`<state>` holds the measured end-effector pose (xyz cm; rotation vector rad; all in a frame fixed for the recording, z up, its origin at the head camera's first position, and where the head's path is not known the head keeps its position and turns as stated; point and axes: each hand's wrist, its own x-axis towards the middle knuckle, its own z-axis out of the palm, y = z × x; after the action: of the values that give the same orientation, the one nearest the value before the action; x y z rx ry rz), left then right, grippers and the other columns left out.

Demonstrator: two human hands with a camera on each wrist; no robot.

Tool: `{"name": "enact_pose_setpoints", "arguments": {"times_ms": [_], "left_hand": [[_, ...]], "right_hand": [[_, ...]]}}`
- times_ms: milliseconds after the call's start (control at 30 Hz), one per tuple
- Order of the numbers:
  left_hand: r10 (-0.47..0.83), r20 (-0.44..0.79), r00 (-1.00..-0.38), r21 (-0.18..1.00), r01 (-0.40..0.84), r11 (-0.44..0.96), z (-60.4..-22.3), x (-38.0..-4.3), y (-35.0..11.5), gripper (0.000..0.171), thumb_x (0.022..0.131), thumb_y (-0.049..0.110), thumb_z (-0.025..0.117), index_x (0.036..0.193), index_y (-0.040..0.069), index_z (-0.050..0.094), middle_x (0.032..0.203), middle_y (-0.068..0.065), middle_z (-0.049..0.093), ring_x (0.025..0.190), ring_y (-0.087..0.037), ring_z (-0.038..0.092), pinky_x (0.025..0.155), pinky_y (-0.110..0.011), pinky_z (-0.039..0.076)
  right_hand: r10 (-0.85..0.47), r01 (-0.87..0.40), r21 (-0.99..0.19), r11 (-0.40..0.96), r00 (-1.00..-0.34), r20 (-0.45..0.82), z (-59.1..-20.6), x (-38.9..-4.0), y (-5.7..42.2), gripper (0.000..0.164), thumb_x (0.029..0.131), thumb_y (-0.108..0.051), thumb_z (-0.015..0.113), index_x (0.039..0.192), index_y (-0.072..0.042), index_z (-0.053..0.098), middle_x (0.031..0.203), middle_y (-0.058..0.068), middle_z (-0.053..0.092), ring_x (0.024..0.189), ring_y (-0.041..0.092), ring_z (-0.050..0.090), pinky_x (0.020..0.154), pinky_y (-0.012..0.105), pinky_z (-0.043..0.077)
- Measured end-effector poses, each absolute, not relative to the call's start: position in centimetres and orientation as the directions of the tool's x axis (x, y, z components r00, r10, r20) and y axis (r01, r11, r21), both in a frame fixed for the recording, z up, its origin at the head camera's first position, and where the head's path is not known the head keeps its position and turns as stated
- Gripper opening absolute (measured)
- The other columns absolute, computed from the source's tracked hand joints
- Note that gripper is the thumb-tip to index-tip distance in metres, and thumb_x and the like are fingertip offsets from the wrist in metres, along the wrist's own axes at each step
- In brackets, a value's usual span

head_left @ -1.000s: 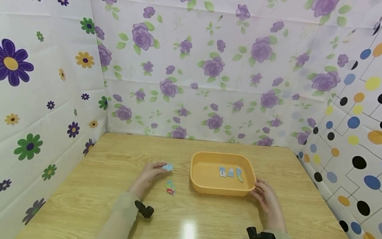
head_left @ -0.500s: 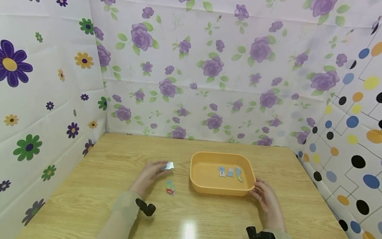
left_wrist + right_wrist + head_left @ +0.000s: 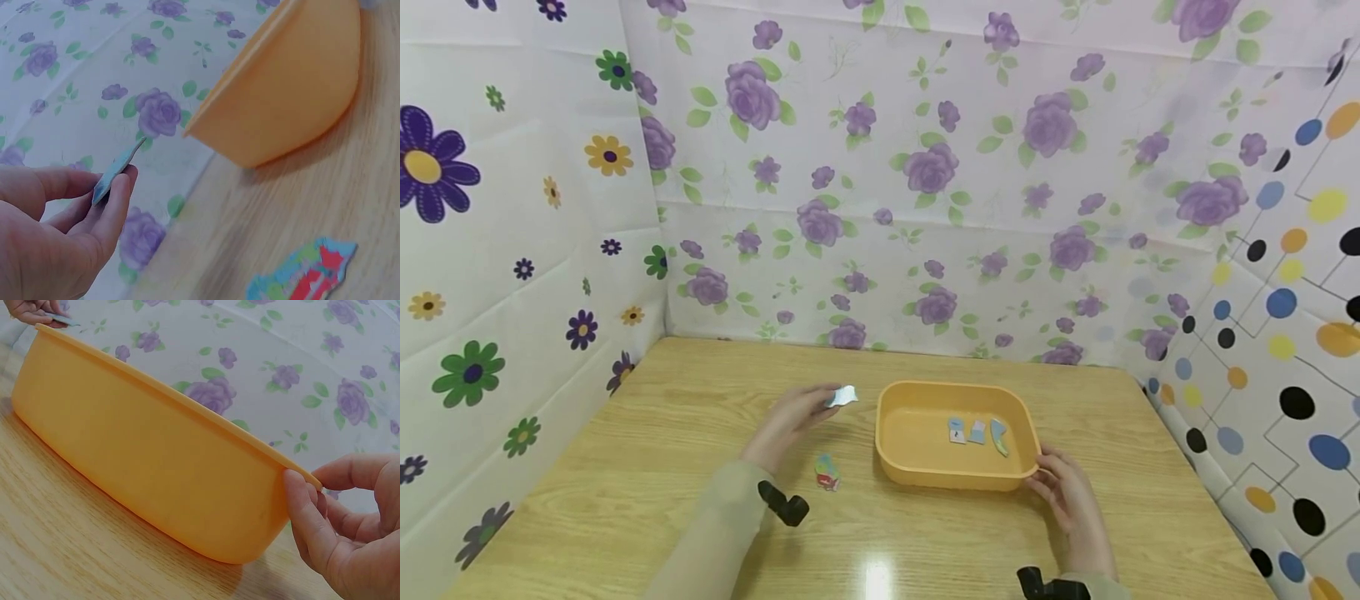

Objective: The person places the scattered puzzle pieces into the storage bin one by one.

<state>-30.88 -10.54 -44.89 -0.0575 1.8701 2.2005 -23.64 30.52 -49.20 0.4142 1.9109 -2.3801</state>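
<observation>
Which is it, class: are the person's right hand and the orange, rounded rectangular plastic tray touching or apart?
Touching. The right wrist view shows it: the right hand pinches the orange tray at one rounded corner, with no gap.

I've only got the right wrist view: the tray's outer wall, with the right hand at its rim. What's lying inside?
Observer: The head view shows three small flat pieces on the floor of the tray.
Operator: Anything on the table close to the tray?
Observer: Yes, a red, green and blue cutout lies left of the tray, apart from it.
Operator: I see the left hand behind the rim. Is the held piece over the tray?
Observer: No, in the head view it is left of the tray, with a gap between them.
</observation>
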Motion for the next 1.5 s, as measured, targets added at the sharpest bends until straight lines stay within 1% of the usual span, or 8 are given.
{"name": "enact_pose_setpoints", "arguments": {"times_ms": [167,333,500,600,833,1100,1333,1500], "left_hand": [[0.172,-0.204,-0.964,0.953,-0.235,-0.192,-44.1,-31.5,-9.0,0.042,0.1,0.0,0.048,0.139,-0.014,0.042,0.146,-0.033,0.038,0.127,-0.034,0.052,0.093,-0.021,0.053],[0.196,-0.171,-0.966,0.961,-0.207,-0.181,-43.6,-31.9,-7.4,0.043,0.097,-0.004,0.049,0.138,-0.014,0.044,0.145,-0.033,0.041,0.126,-0.033,0.054,0.095,-0.024,0.053],[0.19,-0.167,-0.968,0.962,-0.202,-0.185,-43.3,-32.0,-5.6,0.04,0.097,-0.005,0.051,0.135,-0.014,0.048,0.141,-0.032,0.047,0.114,-0.025,0.064,0.093,-0.024,0.054],[0.201,-0.176,-0.964,0.957,-0.215,-0.193,-43.3,-32.3,-4.4,0.039,0.097,-0.004,0.052,0.135,-0.013,0.049,0.14,-0.031,0.048,0.11,-0.022,0.065,0.094,-0.024,0.053],[0.2,-0.202,-0.959,0.951,-0.241,-0.195,-43.2,-33.1,-1.3,0.038,0.096,-0.007,0.052,0.133,-0.013,0.051,0.14,-0.031,0.048,0.123,-0.035,0.058,0.104,-0.034,0.047],[0.198,-0.235,-0.952,0.965,-0.253,-0.069,-43.7,-33.3,1.5,0.036,0.095,-0.008,0.051,0.13,-0.011,0.055,0.137,-0.03,0.051,0.118,-0.034,0.06,0.099,-0.033,0.052],[0.238,-0.299,-0.924,0.954,-0.285,0.092,-44.6,-33.3,3.1,0.041,0.091,-0.012,0.046,0.131,-0.009,0.056,0.135,-0.025,0.056,0.117,-0.031,0.06,0.107,-0.044,0.046],[0.193,-0.33,-0.924,0.943,-0.314,0.109,-45.2,-33.4,4.2,0.041,0.09,-0.015,0.045,0.129,-0.011,0.057,0.131,-0.027,0.058,0.115,-0.031,0.06,0.103,-0.041,0.05]], "right_hand": [[0.122,0.215,-0.949,-0.232,-0.961,-0.248,-49.2,-23.6,30.5,0.037,0.102,-0.013,0.046,0.135,0.0,0.04,0.1,-0.006,0.057,0.079,0.005,0.057,0.077,0.016,0.056],[0.127,0.207,-0.953,-0.222,-0.963,-0.239,-49.2,-23.6,30.5,0.039,0.101,-0.013,0.047,0.136,0.001,0.04,0.101,-0.006,0.057,0.08,0.005,0.058,0.077,0.017,0.056],[0.128,0.198,-0.956,-0.214,-0.965,-0.229,-49.2,-23.6,30.4,0.041,0.101,-0.012,0.047,0.138,0.003,0.039,0.101,-0.006,0.057,0.08,0.005,0.058,0.076,0.016,0.056],[0.127,0.201,-0.955,-0.216,-0.964,-0.232,-49.3,-23.6,30.5,0.039,0.102,-0.012,0.046,0.137,0.002,0.04,0.1,-0.006,0.057,0.079,0.005,0.058,0.075,0.016,0.056],[0.133,0.205,-0.953,-0.222,-0.962,-0.238,-49.2,-23.6,30.5,0.042,0.102,-0.012,0.046,0.139,0.004,0.038,0.1,-0.006,0.057,0.079,0.005,0.058,0.075,0.017,0.056],[0.135,0.198,-0.956,-0.218,-0.964,-0.231,-49.2,-23.7,30.5,0.038,0.102,-0.012,0.047,0.136,0.002,0.042,0.1,-0.006,0.058,0.078,0.005,0.059,0.076,0.017,0.056],[0.13,0.191,-0.952,-0.239,-0.965,-0.226,-49.2,-23.7,30.5,0.028,0.101,-0.011,0.048,0.128,-0.002,0.049,0.099,-0.005,0.059,0.078,0.006,0.06,0.075,0.017,0.057],[0.132,0.19,-0.948,-0.255,-0.964,-0.229,-49.2,-23.6,30.6,0.023,0.101,-0.011,0.048,0.123,-0.005,0.053,0.097,-0.005,0.059,0.078,0.006,0.06,0.074,0.018,0.057]]}}
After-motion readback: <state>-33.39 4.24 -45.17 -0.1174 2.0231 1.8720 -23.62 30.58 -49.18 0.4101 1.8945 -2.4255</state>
